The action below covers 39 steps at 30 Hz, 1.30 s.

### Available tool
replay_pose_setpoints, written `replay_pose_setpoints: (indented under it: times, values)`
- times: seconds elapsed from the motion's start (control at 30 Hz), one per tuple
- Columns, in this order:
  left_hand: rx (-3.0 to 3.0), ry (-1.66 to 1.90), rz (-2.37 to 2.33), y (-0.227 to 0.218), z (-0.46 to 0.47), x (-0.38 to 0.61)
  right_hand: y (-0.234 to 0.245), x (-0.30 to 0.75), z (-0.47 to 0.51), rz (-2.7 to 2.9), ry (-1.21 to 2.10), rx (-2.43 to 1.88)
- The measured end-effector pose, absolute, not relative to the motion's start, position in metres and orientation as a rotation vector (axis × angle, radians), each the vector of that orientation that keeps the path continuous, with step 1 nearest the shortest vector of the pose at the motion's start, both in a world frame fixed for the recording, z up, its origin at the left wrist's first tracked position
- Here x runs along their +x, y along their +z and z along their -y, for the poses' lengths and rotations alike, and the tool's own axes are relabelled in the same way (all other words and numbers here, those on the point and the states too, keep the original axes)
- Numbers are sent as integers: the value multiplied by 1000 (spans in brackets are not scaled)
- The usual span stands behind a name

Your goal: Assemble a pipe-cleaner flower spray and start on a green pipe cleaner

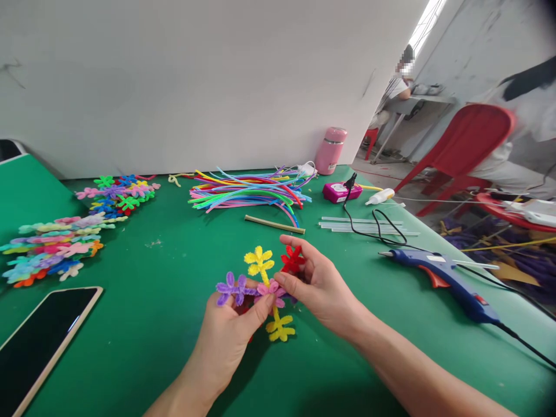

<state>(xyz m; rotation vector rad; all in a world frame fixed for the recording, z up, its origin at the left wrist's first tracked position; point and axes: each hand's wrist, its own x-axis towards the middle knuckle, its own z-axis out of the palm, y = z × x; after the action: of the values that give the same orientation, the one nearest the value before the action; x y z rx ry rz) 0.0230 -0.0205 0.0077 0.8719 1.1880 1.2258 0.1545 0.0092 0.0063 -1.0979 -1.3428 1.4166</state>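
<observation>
Both hands hold one pipe-cleaner flower piece (pixel 272 291) above the green table. A pink flower forms its middle, and purple, yellow and red flowers stick out around it. My left hand (pixel 237 324) pinches it near the pink centre, thumb on top, with the purple flower (pixel 231 288) resting over its fingers. My right hand (pixel 319 284) grips its right side, thumb by the pink flower and the red flower (pixel 292 259) beside its curled fingers. One yellow flower (pixel 259 262) points up, another yellow flower (pixel 280 325) hangs below. Some of the underside is hidden by the fingers.
Finished pipe-cleaner flowers (pixel 61 246) lie at left above a phone (pixel 43 347). Loose pipe cleaners (pixel 247 191) and a short stick (pixel 274 225) lie behind my hands. At right are a blue glue gun (pixel 447 281), glue sticks (pixel 360 225), a black cord and a pink bottle (pixel 330 152).
</observation>
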Motion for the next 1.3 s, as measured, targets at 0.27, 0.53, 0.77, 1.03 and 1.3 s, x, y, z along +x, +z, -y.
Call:
replay_pose_setpoints:
  times: [0.27,0.53,0.77,1.03,1.3]
  values:
    - [874,1225,-1223,8,22,24,4,153,-9,1352,1412,-1089]
    - [850,1204,-1164,-1,21,19,4,152,-9,1356,1409,-1096]
    - [868,1171,-1154,-5,21,15,5,153,-7,1375,1396,-1101]
    - [842,1172,-1166,-4,20,16,5,152,-8,1385,1385,-1105]
    - [749,1191,-1114,-11,18,16,1,155,-10,1416,1364,-1073]
